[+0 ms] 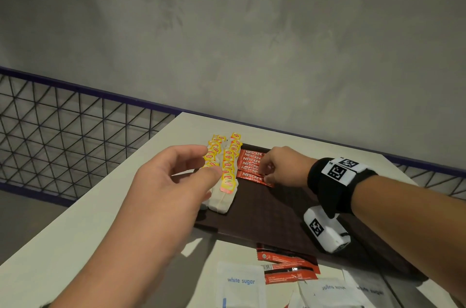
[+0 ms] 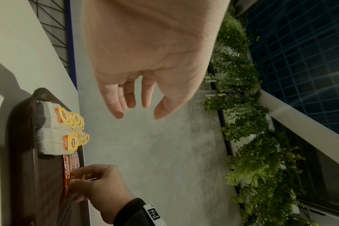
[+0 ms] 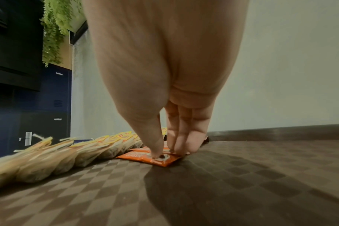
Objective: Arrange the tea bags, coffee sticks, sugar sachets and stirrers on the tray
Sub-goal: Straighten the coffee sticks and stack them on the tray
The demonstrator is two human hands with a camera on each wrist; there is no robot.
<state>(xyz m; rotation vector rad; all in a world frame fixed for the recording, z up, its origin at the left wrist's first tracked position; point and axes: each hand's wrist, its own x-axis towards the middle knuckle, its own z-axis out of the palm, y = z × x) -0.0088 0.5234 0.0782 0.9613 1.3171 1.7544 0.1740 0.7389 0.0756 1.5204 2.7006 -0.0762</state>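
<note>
A dark brown tray [image 1: 264, 209] lies on the white table. On its left part stand two rows of yellow-tagged tea bags [image 1: 228, 176], also seen in the wrist views [image 2: 71, 130] [image 3: 68, 157]. To their right lies a row of red coffee sticks [image 1: 249, 163]. My right hand [image 1: 266, 172] pinches the right end of the nearest coffee stick [image 3: 159, 161], thumb and fingertips pressed down on it [image 3: 164, 151]. My left hand [image 1: 210, 161] hovers above the tea bags with fingers relaxed and holds nothing [image 2: 137, 114].
Loose red coffee sticks [image 1: 287, 264] and several white sugar sachets [image 1: 240, 282] lie on the table [image 1: 75, 219] in front of the tray. A wire mesh railing [image 1: 63, 126] runs behind the table's left side, with a grey wall behind.
</note>
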